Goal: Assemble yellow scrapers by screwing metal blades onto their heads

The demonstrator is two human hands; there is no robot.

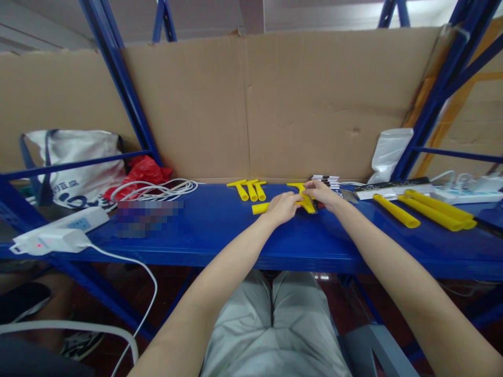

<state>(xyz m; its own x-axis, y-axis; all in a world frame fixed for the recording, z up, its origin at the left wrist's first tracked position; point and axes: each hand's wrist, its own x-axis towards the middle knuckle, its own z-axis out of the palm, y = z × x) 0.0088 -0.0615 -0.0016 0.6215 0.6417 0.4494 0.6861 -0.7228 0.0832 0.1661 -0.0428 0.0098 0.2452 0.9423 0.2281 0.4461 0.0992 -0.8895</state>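
Observation:
My left hand (282, 208) is closed around the handle of a yellow T-shaped scraper (308, 206). The round handle end sticks out to the left of that hand. At the scraper's wide head, my right hand (320, 191) has its fingers bent against the upper part; a dark edge shows along the head's right side. My fingers partly hide where the head and handle meet. Behind and to the left, three short yellow T-shaped handles (249, 190) lie side by side. Right of my right hand, several long yellow tubes (396, 211) rest on the shelf.
The blue shelf (220, 230) has a cardboard wall (298, 104) behind it. A power strip (63, 233), a coiled white cable (173, 189) and a cloth bag (78, 167) are on the left. Small black-and-white packets (325, 181) and a long flat box (393, 188) lie at the right.

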